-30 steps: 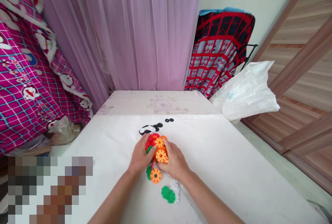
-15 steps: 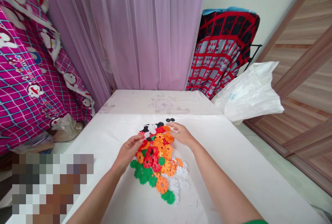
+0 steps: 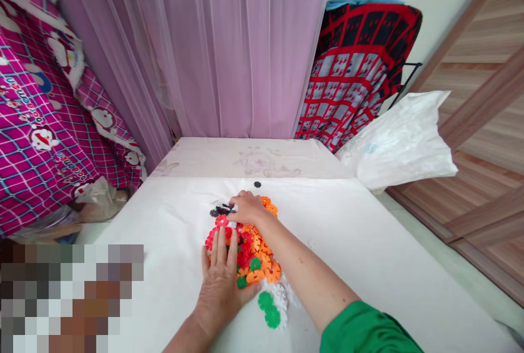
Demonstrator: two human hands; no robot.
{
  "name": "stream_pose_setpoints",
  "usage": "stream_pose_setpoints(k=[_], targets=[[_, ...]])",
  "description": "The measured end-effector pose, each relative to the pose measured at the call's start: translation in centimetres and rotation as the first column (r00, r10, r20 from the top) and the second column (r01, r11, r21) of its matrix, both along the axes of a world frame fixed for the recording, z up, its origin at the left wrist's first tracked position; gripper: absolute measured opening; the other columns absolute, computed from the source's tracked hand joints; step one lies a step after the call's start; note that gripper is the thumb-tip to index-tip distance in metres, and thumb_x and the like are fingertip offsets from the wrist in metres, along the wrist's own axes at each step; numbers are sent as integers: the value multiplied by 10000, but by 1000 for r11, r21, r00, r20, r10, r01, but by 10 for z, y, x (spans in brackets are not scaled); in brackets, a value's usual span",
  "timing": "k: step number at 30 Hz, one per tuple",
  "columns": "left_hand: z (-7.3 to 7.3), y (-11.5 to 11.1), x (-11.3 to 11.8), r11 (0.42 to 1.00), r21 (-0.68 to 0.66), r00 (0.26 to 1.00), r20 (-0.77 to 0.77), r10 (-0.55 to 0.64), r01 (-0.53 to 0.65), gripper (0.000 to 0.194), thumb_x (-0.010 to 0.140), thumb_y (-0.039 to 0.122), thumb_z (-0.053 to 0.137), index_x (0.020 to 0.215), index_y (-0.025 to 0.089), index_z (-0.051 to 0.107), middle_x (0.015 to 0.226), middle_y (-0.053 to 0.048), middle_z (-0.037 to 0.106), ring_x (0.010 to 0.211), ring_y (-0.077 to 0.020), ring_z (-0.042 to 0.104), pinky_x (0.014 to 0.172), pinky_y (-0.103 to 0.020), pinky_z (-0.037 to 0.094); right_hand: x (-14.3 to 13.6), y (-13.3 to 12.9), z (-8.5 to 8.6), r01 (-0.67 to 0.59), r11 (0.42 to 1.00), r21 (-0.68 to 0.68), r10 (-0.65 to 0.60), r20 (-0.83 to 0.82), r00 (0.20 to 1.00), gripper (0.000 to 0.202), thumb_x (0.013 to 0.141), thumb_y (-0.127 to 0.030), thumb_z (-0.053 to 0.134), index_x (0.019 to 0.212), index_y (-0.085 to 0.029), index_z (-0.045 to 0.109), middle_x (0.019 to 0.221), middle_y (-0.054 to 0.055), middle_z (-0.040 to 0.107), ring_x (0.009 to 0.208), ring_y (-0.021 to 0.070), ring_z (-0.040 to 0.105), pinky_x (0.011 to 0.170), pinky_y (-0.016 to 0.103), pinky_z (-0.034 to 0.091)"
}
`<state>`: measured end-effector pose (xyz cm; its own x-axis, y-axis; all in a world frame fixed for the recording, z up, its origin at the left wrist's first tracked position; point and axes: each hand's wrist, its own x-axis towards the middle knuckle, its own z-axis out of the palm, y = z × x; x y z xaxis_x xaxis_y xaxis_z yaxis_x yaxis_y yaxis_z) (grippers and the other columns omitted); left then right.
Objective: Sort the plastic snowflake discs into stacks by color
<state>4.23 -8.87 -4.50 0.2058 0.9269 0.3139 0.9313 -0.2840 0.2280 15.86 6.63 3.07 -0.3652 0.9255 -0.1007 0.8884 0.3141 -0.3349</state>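
A pile of plastic snowflake discs in orange, red, green, white and black lies on the white tabletop. My left hand rests over the near left side of the pile, fingers spread and flat, hiding the discs beneath. My right hand reaches across the far side; its fingers and thumb are apart and bent against black discs at the pile's far left edge. Two green discs lie at the near end beside white ones. A single black disc lies beyond my right hand.
A white plastic bag stands at the table's right edge. Purple curtains hang behind the table. Pink patterned cloth hangs at left, and a red and black cloth at back right. The lower left is pixelated.
My right hand has moved left to the black discs. My left hand has come nearer and flattened over the pile. Green discs at left are now covered or shifted, and the pile is more compact.
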Motion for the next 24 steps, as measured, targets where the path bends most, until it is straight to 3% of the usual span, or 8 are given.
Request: stream_pose_setpoints(k=[4, 7, 9, 14, 16, 18, 21, 24], targets=[[8, 16, 2, 997, -21, 994, 67, 82, -81, 1067, 706, 555, 634, 1525, 140, 89, 1576, -237, 164, 1445, -390, 176, 1113, -615, 162, 30, -26, 6, -140, 987, -80, 131, -103, 986, 182, 733, -265, 612, 869, -286, 732, 988, -2, 674, 924, 180, 620, 799, 279, 447], [20, 25, 3, 990, -128, 995, 78, 69, -58, 975, 729, 456, 642, 1514, 138, 159, 1559, -223, 241, 1444, -355, 208, 1128, -599, 134, 54, -53, 4, -235, 972, 23, 233, -256, 938, 184, 753, -172, 578, 810, -262, 728, 882, -25, 698, 851, 143, 634, 783, 243, 450], [31, 31, 4, 978, -201, 995, 77, 69, -53, 846, 771, 402, 610, 1498, 174, 242, 1546, -187, 299, 1439, -338, 232, 1127, -613, 114, 67, -76, 2, -225, 967, 119, 251, -302, 920, 200, 775, -155, 554, 807, -257, 723, 837, -22, 707, 833, 149, 638, 812, 266, 454], [51, 52, 0, 962, -271, 996, 91, -12, 36, 664, 785, 479, 586, 1388, 231, 461, 1445, -151, 477, 1404, -344, 300, 1106, -651, 112, 105, -154, -8, 28, 967, 255, 72, -373, 925, 298, 793, -272, 590, 1079, -283, 675, 1166, 43, 668, 1119, 221, 581, 1007, 402, 394], [54, 60, -3, 954, -292, 993, 108, -38, 69, 659, 776, 520, 586, 1368, 247, 486, 1422, -140, 506, 1394, -340, 316, 1110, -634, 127, 118, -187, -23, 158, 955, 251, -85, -278, 957, 620, 677, -368, 702, 1279, -298, 571, 1411, 93, 494, 1313, 311, 420, 1076, 500, 313], [54, 65, -4, 943, -317, 989, 134, -62, 102, 696, 756, 584, 583, 1363, 255, 493, 1411, -135, 518, 1388, -346, 324, 1107, -617, 162, 124, -209, -43, 261, 940, 220, -226, -173, 959, 866, 601, -425, 752, 1401, -290, 449, 1499, 144, 367, 1374, 390, 313, 1082, 605, 236], [51, 62, 0, 932, -315, 972, 203, -121, 182, 765, 726, 645, 582, 1377, 255, 483, 1355, -135, 563, 1334, -344, 400, 1103, -569, 223, 116, -210, -66, 308, 918, 250, -275, -162, 948, 907, 624, -404, 739, 1444, -257, 381, 1481, 177, 382, 1362, 396, 328, 1084, 625, 211], [45, 46, 6, 919, -276, 933, 302, -196, 283, 821, 716, 632, 603, 1412, 225, 445, 1255, -138, 621, 1227, -329, 508, 1083, -523, 296, 98, -179, -69, 285, 911, 298, -216, -245, 945, 810, 674, -334, 693, 1419, -186, 412, 1384, 183, 490, 1291, 353, 421, 1056, 547, 318]])
